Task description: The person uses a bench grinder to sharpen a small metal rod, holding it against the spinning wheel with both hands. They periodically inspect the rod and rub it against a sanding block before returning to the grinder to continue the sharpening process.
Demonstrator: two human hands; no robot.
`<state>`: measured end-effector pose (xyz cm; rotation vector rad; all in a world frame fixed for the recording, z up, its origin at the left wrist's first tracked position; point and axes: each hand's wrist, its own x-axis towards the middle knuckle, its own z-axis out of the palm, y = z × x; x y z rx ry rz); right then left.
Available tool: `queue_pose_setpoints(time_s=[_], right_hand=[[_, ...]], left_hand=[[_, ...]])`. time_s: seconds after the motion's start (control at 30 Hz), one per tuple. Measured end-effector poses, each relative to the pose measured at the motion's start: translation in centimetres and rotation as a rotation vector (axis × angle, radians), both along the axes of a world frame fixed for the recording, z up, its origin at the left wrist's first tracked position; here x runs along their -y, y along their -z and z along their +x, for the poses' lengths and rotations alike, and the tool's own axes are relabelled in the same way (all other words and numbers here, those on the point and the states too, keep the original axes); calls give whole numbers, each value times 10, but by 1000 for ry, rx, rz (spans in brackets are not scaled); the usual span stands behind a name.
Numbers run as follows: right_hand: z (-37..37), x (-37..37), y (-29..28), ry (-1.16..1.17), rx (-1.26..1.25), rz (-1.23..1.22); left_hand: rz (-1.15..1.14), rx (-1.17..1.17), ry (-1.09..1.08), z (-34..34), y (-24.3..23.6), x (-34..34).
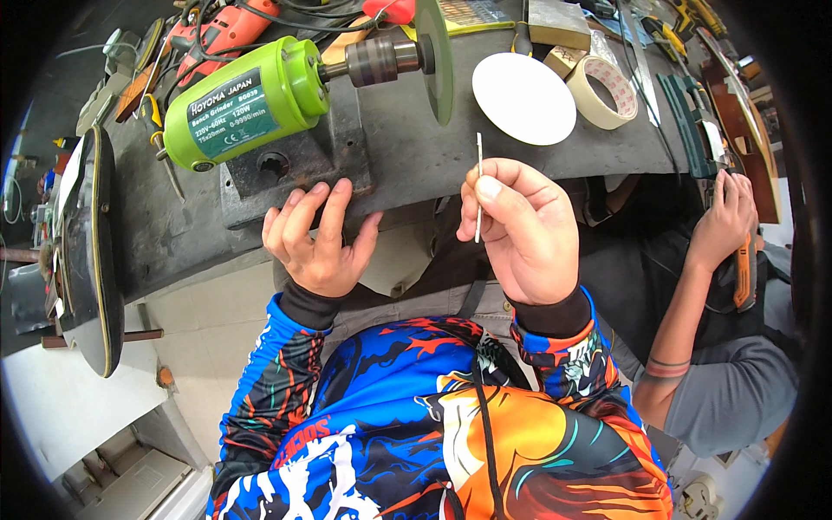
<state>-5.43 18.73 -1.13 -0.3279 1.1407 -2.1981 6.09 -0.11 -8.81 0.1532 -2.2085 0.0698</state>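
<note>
A green bench grinder with a dark metal base stands on the dark bench in front of me, its thin green disc at the right end of the shaft. My left hand rests with fingers apart on the front edge of the base. Between the thumb and fingers of my right hand is a thin, light metal rod, held upright near the bench edge. Which kind of rod it is I cannot make out. A white round disc lies beyond that hand.
A roll of masking tape lies beside the white disc. Behind the grinder sits a red power tool with black cables. At the right, a co-worker's hand is at a guitar-like wooden body. A dark curved board stands at the left.
</note>
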Motion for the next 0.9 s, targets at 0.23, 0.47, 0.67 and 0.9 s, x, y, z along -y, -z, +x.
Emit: queue_pose_setpoints(time_s=[0.23, 0.47, 0.67, 0.9], right_hand=[[4, -7, -8, -60, 17, -68], [-2, -12, -17, -13, -78, 131], [-59, -28, -49, 439, -1340, 1042], [-97, -16, -56, 87, -1732, 1498]], left_hand=[[-7, -7, 4, -1, 1, 1], [2, -13, -3, 0, 3, 1], [6, -9, -9, 0, 3, -1], [2, -27, -10, -3, 4, -1]])
